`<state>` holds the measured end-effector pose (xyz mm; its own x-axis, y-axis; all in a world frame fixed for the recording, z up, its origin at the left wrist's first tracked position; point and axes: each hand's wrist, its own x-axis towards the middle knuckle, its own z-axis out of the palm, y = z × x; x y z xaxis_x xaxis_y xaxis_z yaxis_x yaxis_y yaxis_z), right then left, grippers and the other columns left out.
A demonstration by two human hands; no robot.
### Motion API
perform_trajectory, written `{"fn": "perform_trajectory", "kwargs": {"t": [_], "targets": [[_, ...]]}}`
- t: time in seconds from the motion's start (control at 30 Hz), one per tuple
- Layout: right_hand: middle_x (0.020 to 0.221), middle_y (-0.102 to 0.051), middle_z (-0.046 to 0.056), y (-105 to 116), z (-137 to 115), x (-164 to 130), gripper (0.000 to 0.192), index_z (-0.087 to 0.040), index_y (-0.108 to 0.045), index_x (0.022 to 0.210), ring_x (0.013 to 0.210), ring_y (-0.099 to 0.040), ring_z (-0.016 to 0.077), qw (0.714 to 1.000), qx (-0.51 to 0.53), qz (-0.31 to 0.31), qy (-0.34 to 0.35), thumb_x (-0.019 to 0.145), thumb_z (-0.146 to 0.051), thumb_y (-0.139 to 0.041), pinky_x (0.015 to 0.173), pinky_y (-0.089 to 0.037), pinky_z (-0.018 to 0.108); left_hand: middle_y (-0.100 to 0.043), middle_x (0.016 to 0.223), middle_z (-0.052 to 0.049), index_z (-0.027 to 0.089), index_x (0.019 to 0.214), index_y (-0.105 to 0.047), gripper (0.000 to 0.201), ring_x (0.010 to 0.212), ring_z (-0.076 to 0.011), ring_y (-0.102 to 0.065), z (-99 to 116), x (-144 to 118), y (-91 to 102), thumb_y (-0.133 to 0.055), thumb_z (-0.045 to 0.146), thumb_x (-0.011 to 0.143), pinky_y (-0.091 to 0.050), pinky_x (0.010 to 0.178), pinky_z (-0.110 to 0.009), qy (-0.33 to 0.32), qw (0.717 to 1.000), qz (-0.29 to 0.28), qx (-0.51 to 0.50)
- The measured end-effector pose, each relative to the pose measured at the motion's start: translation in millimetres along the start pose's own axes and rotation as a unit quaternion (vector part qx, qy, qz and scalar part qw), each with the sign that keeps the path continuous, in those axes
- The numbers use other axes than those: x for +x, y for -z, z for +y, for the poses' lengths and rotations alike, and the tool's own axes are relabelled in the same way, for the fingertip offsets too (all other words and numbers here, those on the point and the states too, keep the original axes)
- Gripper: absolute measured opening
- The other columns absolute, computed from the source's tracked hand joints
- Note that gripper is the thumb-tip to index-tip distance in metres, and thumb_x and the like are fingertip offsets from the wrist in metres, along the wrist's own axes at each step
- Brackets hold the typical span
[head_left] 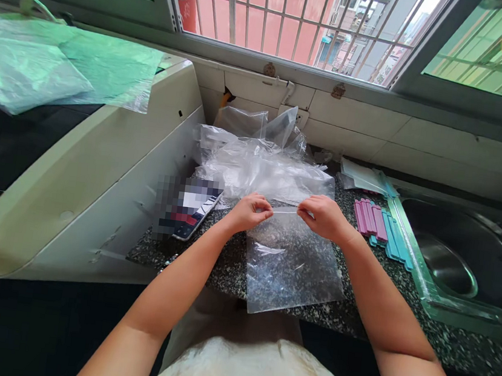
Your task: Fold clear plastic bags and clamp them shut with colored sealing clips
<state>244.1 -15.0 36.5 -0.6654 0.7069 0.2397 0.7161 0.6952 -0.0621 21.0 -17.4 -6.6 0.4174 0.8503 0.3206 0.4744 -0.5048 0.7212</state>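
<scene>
A clear plastic bag (293,272) lies flat on the speckled stone counter (228,255), its near edge reaching the counter's front. My left hand (250,212) pinches the bag's far edge near its left corner. With fingers closed, my right hand (321,215) grips the same edge toward the right. Between the two hands the edge runs as a pale, straight strip. Just beyond them sits a heap of crumpled clear plastic bags (258,164). Pink sealing clips (370,218) and blue clips (395,239) lie in rows to the right of my right forearm.
A phone (200,212), partly blurred out, rests left of my left hand. A sink (446,255) with a taped rim is at the right. Flat packets (364,176) lie by the wall. Plastic sheeting (65,64) covers part of the appliance (145,157) on the left.
</scene>
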Motion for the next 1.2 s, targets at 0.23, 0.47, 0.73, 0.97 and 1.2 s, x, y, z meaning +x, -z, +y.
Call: {"fn": "perform_trajectory", "kwargs": {"t": [0.23,0.47,0.73,0.97,1.2], "targets": [[0.067,-0.065,0.004,1.3,-6.9,0.6,0.019,-0.017,-0.061,0.071,0.065,-0.052,0.0147,1.0,-0.012,0.006,0.017,0.083,-0.022,-0.047,0.064,-0.03,0.027,-0.061,0.075,-0.004,0.018,0.081,-0.069,0.016,0.079,-0.0185,-0.052,1.0,-2.1,-3.2,-0.058,0.014,0.071,-0.043,0.076,-0.032,0.01,0.994,0.037,0.1],[0.069,-0.066,0.005,1.8,-15.1,1.2,0.021,-0.016,-0.061,0.072,0.066,-0.052,0.0157,0.999,-0.03,0.02,0.018,0.084,-0.024,-0.046,0.064,-0.031,0.028,-0.061,0.073,-0.003,0.018,0.07,-0.064,0.008,0.079,-0.017,-0.052,5.6,-2.2,-2.3,-0.058,0.017,0.075,-0.042,0.076,-0.03,-0.034,0.997,0.038,0.06],[0.069,-0.066,0.005,-0.1,-12.4,1.4,0.02,-0.017,-0.061,0.072,0.065,-0.052,0.0153,1.0,-0.019,0.021,0.014,0.084,-0.024,-0.046,0.065,-0.031,0.028,-0.06,0.069,-0.002,0.017,0.066,-0.063,0.011,0.077,-0.0153,-0.052,3.3,-1.5,-3.5,-0.059,0.013,0.075,-0.043,0.075,-0.029,-0.044,0.998,0.033,0.021],[0.069,-0.066,0.005,-0.2,-12.3,1.6,0.018,-0.016,-0.062,0.072,0.066,-0.053,0.0157,1.0,-0.007,0.013,0.005,0.083,-0.023,-0.049,0.066,-0.032,0.028,-0.061,0.07,-0.002,0.017,0.066,-0.064,0.011,0.077,-0.0151,-0.052,4.2,-1.5,-2.4,-0.059,0.013,0.075,-0.043,0.075,-0.029,-0.043,0.999,0.027,0.016],[0.07,-0.066,0.004,3.3,-7.7,0.6,0.016,-0.017,-0.061,0.072,0.068,-0.054,0.0152,1.0,0.021,0.004,0.004,0.082,-0.023,-0.05,0.067,-0.033,0.028,-0.061,0.07,-0.002,0.018,0.066,-0.064,0.011,0.078,-0.0155,-0.052,3.4,-1.3,-1.4,-0.058,0.014,0.075,-0.043,0.075,-0.029,-0.035,0.999,0.029,0.021]]}}
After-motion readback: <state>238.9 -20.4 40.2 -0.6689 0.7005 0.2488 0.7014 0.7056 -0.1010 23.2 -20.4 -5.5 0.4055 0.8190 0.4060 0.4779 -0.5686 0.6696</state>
